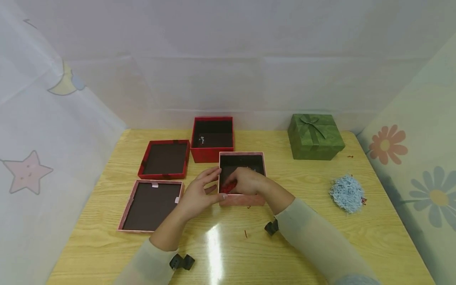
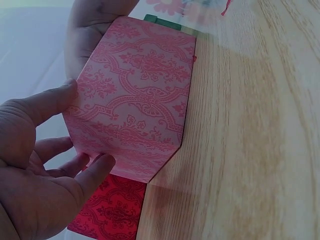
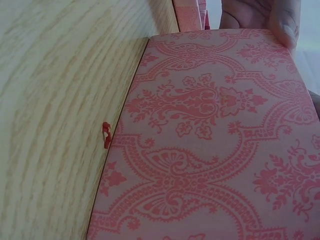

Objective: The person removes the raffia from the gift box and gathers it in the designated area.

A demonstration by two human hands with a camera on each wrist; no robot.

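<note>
A pink patterned box (image 1: 242,200) stands lidless at the middle of the table, dark inside. My left hand (image 1: 199,194) touches its near left corner, the thumb on the front rim and the fingers against the left side; the left wrist view shows these fingers (image 2: 97,172) spread over the patterned wall. Inside the box my right hand (image 1: 246,180) reaches down with bent fingers around red shredded paper (image 1: 228,187) in the left part. Its fingertips are partly hidden. In the right wrist view the box's front wall (image 3: 200,140) blocks the right hand from sight.
Left of the box lie a pink lid (image 1: 149,206) and a red lid (image 1: 165,158), both inside up. Behind stands an open red box (image 1: 211,154). At right are a green bow-topped box (image 1: 315,138) and a pale blue shredded-paper heap (image 1: 347,194). Red scraps (image 1: 246,234) dot the table.
</note>
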